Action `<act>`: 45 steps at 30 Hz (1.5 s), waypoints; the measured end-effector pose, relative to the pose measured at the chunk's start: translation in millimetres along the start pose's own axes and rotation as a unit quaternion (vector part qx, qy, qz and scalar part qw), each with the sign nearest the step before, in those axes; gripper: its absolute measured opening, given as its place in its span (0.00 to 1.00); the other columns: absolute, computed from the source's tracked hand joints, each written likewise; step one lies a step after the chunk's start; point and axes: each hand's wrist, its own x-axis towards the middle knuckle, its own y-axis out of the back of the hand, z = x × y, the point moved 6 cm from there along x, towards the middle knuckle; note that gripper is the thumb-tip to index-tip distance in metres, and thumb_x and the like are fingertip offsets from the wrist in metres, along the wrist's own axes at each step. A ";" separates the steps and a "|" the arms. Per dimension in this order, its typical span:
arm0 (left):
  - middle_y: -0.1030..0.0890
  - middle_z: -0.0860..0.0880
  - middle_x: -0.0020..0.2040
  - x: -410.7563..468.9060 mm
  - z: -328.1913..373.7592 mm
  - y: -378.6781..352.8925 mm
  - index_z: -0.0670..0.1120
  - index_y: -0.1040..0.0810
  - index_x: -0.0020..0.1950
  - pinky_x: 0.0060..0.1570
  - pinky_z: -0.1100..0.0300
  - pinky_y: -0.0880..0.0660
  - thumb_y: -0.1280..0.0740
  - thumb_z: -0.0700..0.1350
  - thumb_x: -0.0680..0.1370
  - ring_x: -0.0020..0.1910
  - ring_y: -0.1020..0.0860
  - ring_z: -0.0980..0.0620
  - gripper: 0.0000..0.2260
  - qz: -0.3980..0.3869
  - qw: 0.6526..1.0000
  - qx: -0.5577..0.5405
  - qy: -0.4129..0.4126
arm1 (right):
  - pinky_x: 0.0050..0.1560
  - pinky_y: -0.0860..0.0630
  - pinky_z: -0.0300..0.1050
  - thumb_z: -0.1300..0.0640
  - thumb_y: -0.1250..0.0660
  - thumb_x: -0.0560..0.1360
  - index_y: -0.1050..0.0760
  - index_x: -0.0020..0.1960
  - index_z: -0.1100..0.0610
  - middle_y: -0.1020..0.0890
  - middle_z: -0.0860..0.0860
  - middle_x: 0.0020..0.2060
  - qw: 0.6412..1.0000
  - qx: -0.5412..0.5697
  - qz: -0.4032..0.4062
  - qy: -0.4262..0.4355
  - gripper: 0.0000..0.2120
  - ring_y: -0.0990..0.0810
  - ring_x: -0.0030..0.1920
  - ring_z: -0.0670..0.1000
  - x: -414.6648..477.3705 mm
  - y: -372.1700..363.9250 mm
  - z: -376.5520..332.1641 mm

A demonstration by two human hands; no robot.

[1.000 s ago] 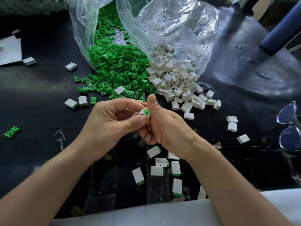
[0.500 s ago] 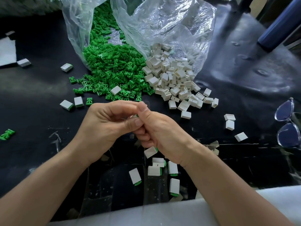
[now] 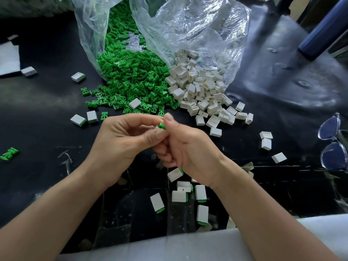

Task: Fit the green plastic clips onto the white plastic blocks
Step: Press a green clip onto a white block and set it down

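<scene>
My left hand (image 3: 120, 142) and my right hand (image 3: 190, 149) meet at the middle of the view, fingertips pinched together. Between them shows a green clip (image 3: 161, 126) set against a small white block, which my left thumb mostly hides. Behind the hands a heap of green clips (image 3: 130, 80) spills from a clear plastic bag (image 3: 188, 27), with a heap of white blocks (image 3: 203, 91) to its right. Several blocks with green clips fitted (image 3: 181, 194) lie on the black table below my right wrist.
Loose white blocks (image 3: 266, 140) and clips (image 3: 8, 153) are scattered over the black table (image 3: 47, 110). Clear-framed glasses (image 3: 333, 144) lie at the right edge. A white sheet (image 3: 8, 59) lies far left; a dark blue cylinder (image 3: 323, 29) stands upper right.
The hands stayed together working the same piece. The green clip, hidden between the fingers half a second ago, shows again at the fingertips. The view shifted slightly.
</scene>
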 end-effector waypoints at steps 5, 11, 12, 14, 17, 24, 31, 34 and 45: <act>0.18 0.44 0.31 0.5 -1.1 1.9 0.41 0.16 0.45 0.31 0.62 0.23 0.28 0.38 0.66 0.28 0.21 0.50 0.08 -0.002 1.000 0.011 0.024 | 0.31 0.41 0.38 0.48 0.51 0.80 0.37 0.63 0.75 0.33 0.49 0.29 0.999 -0.032 0.015 -0.003 0.28 0.36 0.29 0.45 -1.8 2.8 0.2; 0.19 0.39 0.32 0.3 -3.4 2.7 0.40 0.16 0.46 0.33 0.57 0.23 0.35 0.38 0.68 0.29 0.23 0.44 0.10 -0.007 0.999 -0.005 0.044 | 0.28 0.40 0.35 0.50 0.50 0.80 0.31 0.45 0.60 0.31 0.48 0.29 0.999 -0.033 0.025 0.006 0.16 0.35 0.28 0.45 -1.0 3.7 -0.3; 0.19 0.40 0.33 0.6 -4.2 3.4 0.40 0.17 0.45 0.33 0.56 0.23 0.35 0.38 0.67 0.29 0.23 0.43 0.10 -0.003 0.999 -0.006 0.048 | 0.27 0.39 0.35 0.50 0.49 0.80 0.32 0.43 0.59 0.30 0.48 0.29 0.999 -0.036 0.027 0.007 0.15 0.34 0.28 0.45 -0.6 4.0 -0.2; 0.17 0.44 0.35 1.4 -5.9 5.1 0.38 0.17 0.44 0.33 0.55 0.23 0.35 0.38 0.66 0.30 0.23 0.41 0.11 0.006 0.999 0.000 0.054 | 0.27 0.38 0.35 0.51 0.49 0.80 0.32 0.41 0.57 0.30 0.48 0.29 0.998 -0.047 0.033 0.011 0.14 0.33 0.28 0.44 -0.5 5.1 -0.1; 0.17 0.44 0.35 1.6 -6.7 5.3 0.39 0.16 0.44 0.33 0.56 0.23 0.35 0.37 0.66 0.30 0.23 0.43 0.11 0.010 0.998 0.003 0.062 | 0.29 0.37 0.34 0.51 0.48 0.80 0.31 0.39 0.56 0.29 0.47 0.30 0.995 -0.083 0.045 0.020 0.15 0.32 0.29 0.43 -0.5 5.4 0.1; 0.18 0.34 0.40 0.5 -9.2 6.5 0.44 0.15 0.42 0.35 0.61 0.22 0.33 0.38 0.65 0.35 0.18 0.45 0.09 0.015 0.997 -0.011 0.081 | 0.31 0.37 0.34 0.52 0.48 0.80 0.36 0.38 0.57 0.34 0.49 0.32 0.989 -0.120 0.071 0.040 0.14 0.36 0.31 0.44 0.2 5.6 0.2; 0.18 0.37 0.36 -2.6 -8.3 1.8 0.45 0.15 0.37 0.31 0.62 0.22 0.33 0.39 0.63 0.33 0.19 0.46 0.08 0.038 0.996 -0.052 0.064 | 0.33 0.38 0.36 0.53 0.49 0.81 0.29 0.60 0.65 0.33 0.46 0.30 0.986 -0.134 0.083 0.050 0.19 0.36 0.30 0.43 1.3 7.1 5.3; 0.16 0.42 0.36 -2.9 -8.0 -0.4 0.45 0.15 0.36 0.31 0.62 0.22 0.29 0.34 0.61 0.33 0.19 0.48 0.09 0.041 0.996 -0.054 0.059 | 0.37 0.36 0.31 0.55 0.49 0.81 0.28 0.62 0.60 0.26 0.34 0.26 0.979 -0.168 0.092 0.069 0.16 0.28 0.31 0.35 1.6 7.5 4.0; 0.15 0.47 0.42 -4.9 -7.5 -0.9 0.44 0.15 0.34 0.31 0.63 0.22 0.36 0.27 0.69 0.35 0.17 0.50 0.15 0.061 0.995 -0.061 0.056 | 0.35 0.35 0.27 0.57 0.49 0.81 0.28 0.54 0.52 0.26 0.30 0.27 0.971 -0.188 0.114 0.096 0.10 0.27 0.32 0.31 2.3 6.6 2.3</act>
